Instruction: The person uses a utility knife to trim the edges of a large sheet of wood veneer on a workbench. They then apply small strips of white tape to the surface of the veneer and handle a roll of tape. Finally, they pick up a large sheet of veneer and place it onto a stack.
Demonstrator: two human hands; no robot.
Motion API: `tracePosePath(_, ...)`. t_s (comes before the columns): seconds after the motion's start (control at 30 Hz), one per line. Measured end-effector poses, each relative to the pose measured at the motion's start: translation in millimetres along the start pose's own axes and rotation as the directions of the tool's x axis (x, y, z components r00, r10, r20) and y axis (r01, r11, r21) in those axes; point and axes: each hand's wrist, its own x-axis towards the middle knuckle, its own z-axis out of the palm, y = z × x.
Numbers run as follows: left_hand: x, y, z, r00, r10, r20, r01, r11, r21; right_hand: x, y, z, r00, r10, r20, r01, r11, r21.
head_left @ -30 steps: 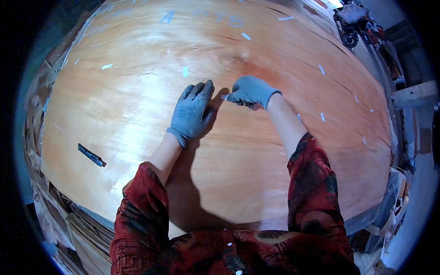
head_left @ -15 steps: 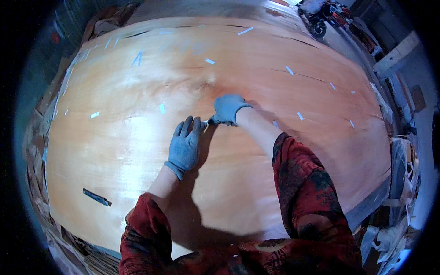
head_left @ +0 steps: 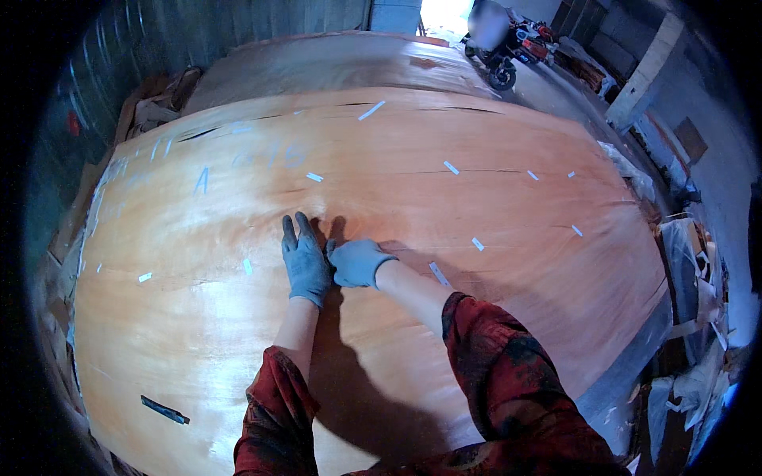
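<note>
A wide sheet of pale orange-brown wood veneer [head_left: 508,214] lies before me, with cracks, blue marks and several small pale tape strips [head_left: 451,167]. My left hand [head_left: 305,262] is in a grey glove, its fingers spread on the veneer. Just right of it, my gloved right hand [head_left: 357,263] is closed, fingertips turned down to the surface; what they hold is hidden. A dark, slim tool, seemingly a utility knife [head_left: 164,409], lies on the sheet at lower left.
A greyer stack of sheets [head_left: 325,67] lies beyond the veneer. Scrap sheets and wrapping [head_left: 683,270] crowd the right edge. A motorbike [head_left: 500,67] with a blurred patch over it stands at the back, near a bright opening. A concrete post [head_left: 643,75] rises at the right.
My view has tilted up, showing more background. Both hands have moved farther up the sheet, and my right hand has come left beside my left. The pale strip at its fingertips is hidden now.
</note>
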Motion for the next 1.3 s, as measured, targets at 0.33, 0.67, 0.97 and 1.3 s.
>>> tracePosePath(0.33, 6.0, -0.3, 1.9, 0.993, 0.117, 0.023, -0.119, 0.973, 0.198, -70.7, -46.7, 4.3, 0.986, -0.058, -0.158, 0.066, 0.997, 0.046)
tracePosePath(0.67, 6.4, -15.7, -0.8, 0.983, 0.029, 0.182, -0.034, 0.999, 0.029, -303.6, -55.7, 12.1, 0.952, 0.159, -0.26, 0.205, 0.298, 0.932)
tracePosePath(0.97, -138.5, -12.4, -95.3, 0.962, 0.121, 0.245, 0.007, 0.885, -0.465, -475.3, -46.3, 116.1, 0.741, 0.645, 0.186, 0.01, -0.288, 0.958)
tracePosePath(1.3, -294.5, 1.4, -178.9, 0.885, 0.185, 0.426, -0.337, 0.888, 0.313, -475.5, -54.3, 167.4, 0.606, 0.744, 0.282, 0.322, -0.554, 0.767)
